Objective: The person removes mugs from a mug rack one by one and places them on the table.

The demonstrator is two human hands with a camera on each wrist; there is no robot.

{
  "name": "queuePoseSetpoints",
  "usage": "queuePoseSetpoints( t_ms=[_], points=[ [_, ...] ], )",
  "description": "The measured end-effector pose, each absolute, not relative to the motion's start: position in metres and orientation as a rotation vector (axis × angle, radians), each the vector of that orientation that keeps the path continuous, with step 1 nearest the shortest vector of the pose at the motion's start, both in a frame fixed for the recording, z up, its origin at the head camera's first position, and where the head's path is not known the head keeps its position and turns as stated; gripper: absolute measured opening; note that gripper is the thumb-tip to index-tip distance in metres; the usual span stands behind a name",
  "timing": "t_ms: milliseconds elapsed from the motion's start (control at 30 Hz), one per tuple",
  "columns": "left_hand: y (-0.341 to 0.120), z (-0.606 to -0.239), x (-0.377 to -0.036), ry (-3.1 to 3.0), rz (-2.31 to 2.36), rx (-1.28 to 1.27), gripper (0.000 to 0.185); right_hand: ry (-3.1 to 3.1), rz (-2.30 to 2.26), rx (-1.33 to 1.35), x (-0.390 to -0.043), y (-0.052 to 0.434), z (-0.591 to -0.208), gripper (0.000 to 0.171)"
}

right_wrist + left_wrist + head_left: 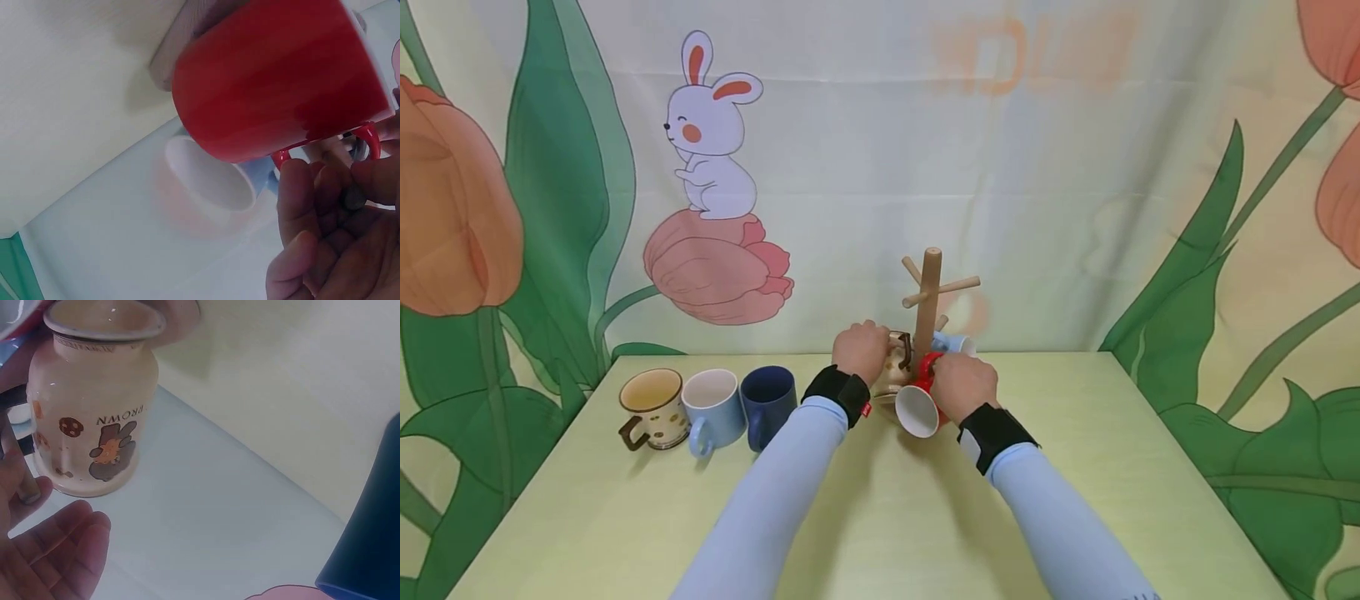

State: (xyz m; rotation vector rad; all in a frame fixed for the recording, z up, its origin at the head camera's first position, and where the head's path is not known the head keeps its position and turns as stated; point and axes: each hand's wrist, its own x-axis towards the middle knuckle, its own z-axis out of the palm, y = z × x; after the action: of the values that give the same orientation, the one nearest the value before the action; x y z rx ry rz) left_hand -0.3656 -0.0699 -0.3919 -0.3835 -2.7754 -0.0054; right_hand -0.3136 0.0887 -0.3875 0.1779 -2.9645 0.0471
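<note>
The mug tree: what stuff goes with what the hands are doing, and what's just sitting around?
Seem in the job:
mug tree
red mug, in the right hand
cream mug, at the left hand
tipped light blue mug by the tree

Seem just about, untouched:
upright spotted mug
upright light blue mug
dark blue mug
bunny backdrop

A solid red mug is showing a white inside; left of it, a cream mug is wearing brown cookie prints and dark lettering. Farther left, a navy mug is showing plain sides.
</note>
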Motion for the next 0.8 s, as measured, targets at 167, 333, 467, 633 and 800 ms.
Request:
queuePoseSetpoints(
  t_ms=[167, 333, 467, 633, 800],
  points=[
    [-0.069, -0.394, -0.361, -2.74, -0.014, -0.375, 0.025, -2.979, 0.065, 0.195, -0.315, 0.094, -0.384, 0.015],
    [-0.069, -0.395, -0.357, -2.715, -0.019, -0.365, 0.028, -2.982, 0.036, 0.222, -0.316, 0.097, -0.383, 0.015],
    [-0.069, -0.396, -0.354, -2.71, -0.019, -0.352, 0.029, -2.98, 0.062, 0.233, -0.318, 0.1, -0.384, 0.018],
    [-0.07, -0.397, -0.35, -2.679, -0.023, -0.353, 0.028, -2.974, 0.105, 0.235, -0.319, 0.101, -0.384, 0.023],
    [-0.072, -0.4, -0.346, -2.663, -0.008, -0.375, 0.018, -2.973, 0.165, 0.227, -0.32, 0.105, -0.386, 0.028]
  ],
)
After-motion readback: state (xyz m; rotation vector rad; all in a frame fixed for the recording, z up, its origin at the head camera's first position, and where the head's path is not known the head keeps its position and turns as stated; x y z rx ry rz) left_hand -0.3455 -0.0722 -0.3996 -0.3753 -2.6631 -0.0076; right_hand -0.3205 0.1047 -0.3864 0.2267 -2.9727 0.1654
